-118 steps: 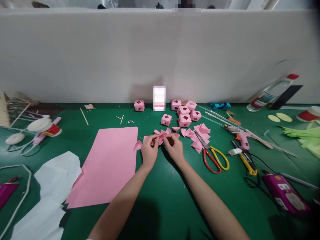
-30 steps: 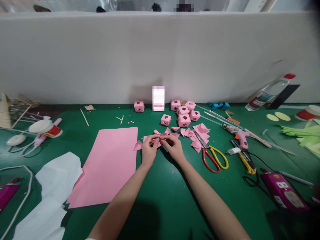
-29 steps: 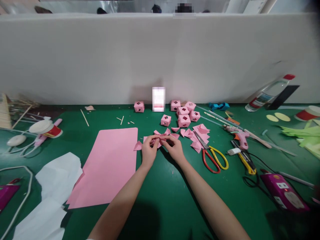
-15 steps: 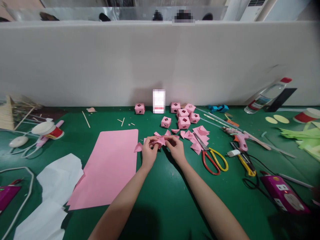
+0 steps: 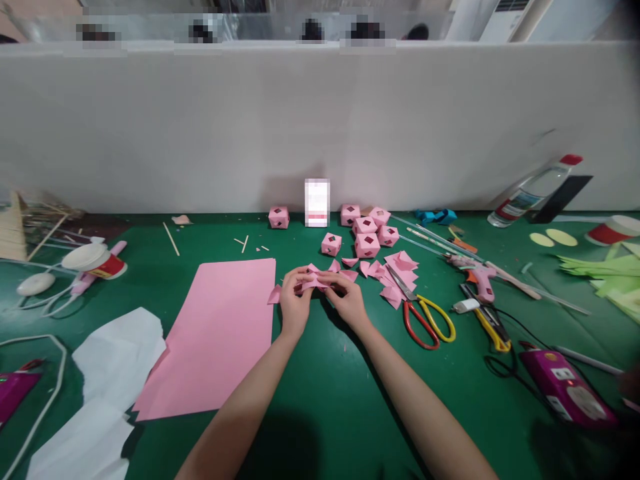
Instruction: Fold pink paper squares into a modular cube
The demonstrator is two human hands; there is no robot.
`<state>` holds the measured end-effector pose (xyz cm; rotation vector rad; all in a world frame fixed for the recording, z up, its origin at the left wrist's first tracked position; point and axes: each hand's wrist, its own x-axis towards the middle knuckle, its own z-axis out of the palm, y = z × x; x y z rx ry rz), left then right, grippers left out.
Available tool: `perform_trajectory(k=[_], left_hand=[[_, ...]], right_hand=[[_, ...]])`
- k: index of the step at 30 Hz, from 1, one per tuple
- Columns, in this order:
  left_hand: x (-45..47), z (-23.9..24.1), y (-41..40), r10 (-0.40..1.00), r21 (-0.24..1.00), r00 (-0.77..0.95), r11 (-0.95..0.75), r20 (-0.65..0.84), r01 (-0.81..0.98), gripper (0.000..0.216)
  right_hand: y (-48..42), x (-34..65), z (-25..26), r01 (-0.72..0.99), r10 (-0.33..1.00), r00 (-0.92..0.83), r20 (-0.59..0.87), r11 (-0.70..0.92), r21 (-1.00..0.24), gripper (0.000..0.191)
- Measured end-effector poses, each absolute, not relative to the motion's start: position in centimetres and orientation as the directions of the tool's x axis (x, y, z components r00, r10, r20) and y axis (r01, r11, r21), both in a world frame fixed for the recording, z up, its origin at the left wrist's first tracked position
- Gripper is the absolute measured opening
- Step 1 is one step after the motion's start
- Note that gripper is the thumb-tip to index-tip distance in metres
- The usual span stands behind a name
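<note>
Between my two hands is a small folded piece of pink paper. My left hand pinches its left side, and my right hand grips its right side, fingers curled. Fingers partly cover the paper, so its full shape is hidden. A pink paper scrap lies just left of my left hand. Beyond the hands sit several finished-looking pink paper cubes with diamond-shaped openings, among them a near cube and a lone cube. Loose pink folded pieces lie right of my right hand.
Scissors with red and yellow handles rest to the right, near a pink glue gun and a purple box with a cord. Pink sheets and white paper lie left. A lit phone-like screen leans against the white partition.
My fingers have shifted on the folded pink paper, which now sits flatter and lower between both hands. My right fingers reach further across it. The other things stay in place.
</note>
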<state>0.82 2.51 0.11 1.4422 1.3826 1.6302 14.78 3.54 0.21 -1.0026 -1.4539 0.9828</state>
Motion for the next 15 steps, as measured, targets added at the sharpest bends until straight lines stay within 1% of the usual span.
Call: perform_trajectory(k=[3,5,7,8,10,12,15], left_hand=[[0.6,-0.1,2.7,0.893,0.932,-0.288,-0.29,0.345,0.216,0.007],[0.6,-0.3,2.9,0.895,0.943,-0.312,-0.266,0.318,0.199,0.006],[0.6,-0.5,3.1,0.896,0.958,-0.342,-0.248,0.284,0.146,0.005],[0.7,-0.5,3.2,0.898,0.967,-0.356,-0.237,0.257,0.098,0.01],[1.1,-0.4,3.2,0.917,0.98,-0.358,-0.198,0.174,-0.033,0.026],[1.4,-0.2,3.2,0.952,0.975,-0.3,-0.128,0.069,-0.182,0.04],[1.7,0.2,3.1,0.984,0.939,-0.179,-0.043,-0.02,-0.341,0.049]], right_hand=[[3.7,14.9,0.3,0.066,0.954,-0.019,0.299,0.299,-0.952,0.021],[4.0,15.2,0.1,0.014,0.963,0.048,0.265,0.265,-0.964,0.02],[4.3,15.4,-0.2,-0.052,0.973,0.1,0.208,0.214,-0.975,0.021],[4.4,15.5,-0.4,-0.082,0.977,0.118,0.18,0.19,-0.978,0.021],[4.6,15.6,-0.6,-0.124,0.976,0.156,0.153,0.173,-0.977,0.022],[4.6,15.7,-0.6,-0.146,0.968,0.202,0.149,0.181,-0.973,0.021],[4.6,15.7,-0.5,-0.158,0.968,0.217,0.124,0.161,-0.974,0.021]])
